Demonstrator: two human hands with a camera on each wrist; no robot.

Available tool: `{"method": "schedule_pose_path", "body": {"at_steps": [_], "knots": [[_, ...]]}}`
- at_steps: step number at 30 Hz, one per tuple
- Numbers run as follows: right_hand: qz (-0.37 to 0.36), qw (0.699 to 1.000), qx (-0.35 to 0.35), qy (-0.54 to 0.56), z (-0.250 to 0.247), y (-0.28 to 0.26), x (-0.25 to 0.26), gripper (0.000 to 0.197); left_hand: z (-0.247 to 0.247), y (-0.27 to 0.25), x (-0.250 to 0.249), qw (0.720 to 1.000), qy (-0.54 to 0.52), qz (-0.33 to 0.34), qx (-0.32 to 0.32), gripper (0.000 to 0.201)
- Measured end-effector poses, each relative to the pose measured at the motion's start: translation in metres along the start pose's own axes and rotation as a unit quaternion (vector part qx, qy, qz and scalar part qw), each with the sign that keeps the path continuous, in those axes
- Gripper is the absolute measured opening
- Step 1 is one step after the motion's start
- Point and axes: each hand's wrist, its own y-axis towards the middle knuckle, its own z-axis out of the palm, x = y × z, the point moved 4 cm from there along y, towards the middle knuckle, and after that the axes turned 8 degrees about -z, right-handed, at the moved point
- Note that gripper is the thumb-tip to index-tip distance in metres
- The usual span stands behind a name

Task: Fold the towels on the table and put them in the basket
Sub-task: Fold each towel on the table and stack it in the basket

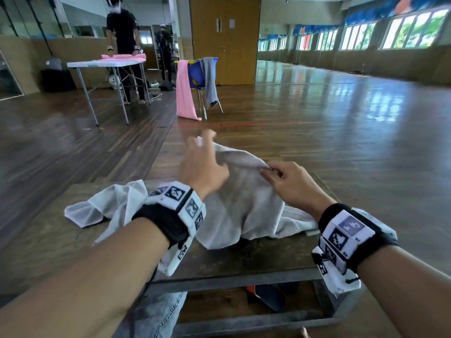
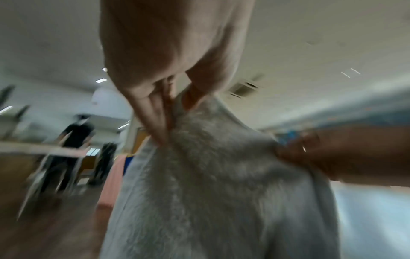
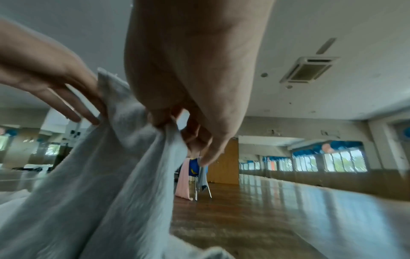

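A: What are the hands doing?

B: The right hand [image 1: 291, 184] pinches a raised fold of the grey towel [image 1: 244, 203] between thumb and curled fingers; the right wrist view shows the cloth bunched in that pinch. The left hand [image 1: 203, 167] is blurred in the head view, its fingers spread along the towel's far edge. In the left wrist view its fingers [image 2: 155, 112] run fairly straight down onto the cloth, more a press than a hold.

A: And the towel itself?

B: Lifted into a ridge between the two hands, the rest draped in a heap on the dark desk [image 1: 244, 262], one end trailing toward the right wrist. A thin white cloth [image 1: 107, 206] lies crumpled just beside it on the left.

A: The basket?

B: Not in view near the desk. There's a blue chair [image 1: 199, 74] well off across the floor with a pink towel [image 1: 184, 93] and a grey garment [image 1: 210, 79] hung on it.

A: What could go wrong?

B: Only one hand truly has the cloth, so I'd guess the far edge could slide out from under the left fingers and the fold collapse. The trailing end might also drag the white cloth along or slip off the desk edge
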Motion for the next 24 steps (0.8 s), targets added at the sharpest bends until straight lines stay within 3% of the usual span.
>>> {"method": "schedule_pose_path", "body": {"at_steps": [2,3,6,10,15,18,21,23,24], "knots": [[-0.035,0.999,-0.013,0.023,-0.002,0.009,0.021,0.033,0.016,-0.008,-0.010,0.993,0.035,0.081,0.080,0.067],[-0.050,0.998,-0.014,0.044,-0.002,0.013,0.031,0.031,0.021,-0.010,-0.013,0.990,0.035,0.098,0.094,0.058],[-0.089,0.994,-0.008,0.067,-0.004,0.020,0.050,0.022,0.015,-0.007,-0.015,0.996,-0.026,0.082,0.031,0.019],[-0.074,0.994,-0.006,0.074,-0.004,0.020,0.048,0.018,-0.009,-0.001,-0.015,0.995,-0.042,0.082,-0.032,0.015],[-0.003,0.992,0.127,0.024,0.005,0.015,0.024,0.037,-0.029,0.001,-0.007,0.995,-0.040,0.043,-0.085,0.012],[0.016,0.993,0.117,0.005,0.006,0.013,0.019,0.040,-0.033,0.006,0.004,0.993,-0.061,-0.005,-0.104,0.010],[-0.006,0.999,0.039,-0.037,0.003,0.017,0.023,0.038,-0.023,0.007,0.013,0.998,-0.051,-0.032,-0.034,0.025],[-0.038,0.998,0.020,-0.044,0.004,0.020,0.031,0.034,-0.010,0.000,0.008,0.999,-0.024,0.021,0.042,0.048],[-0.053,0.998,0.018,-0.042,0.004,0.022,0.034,0.033,-0.004,-0.004,0.002,0.995,-0.023,0.062,0.074,0.046]]}}
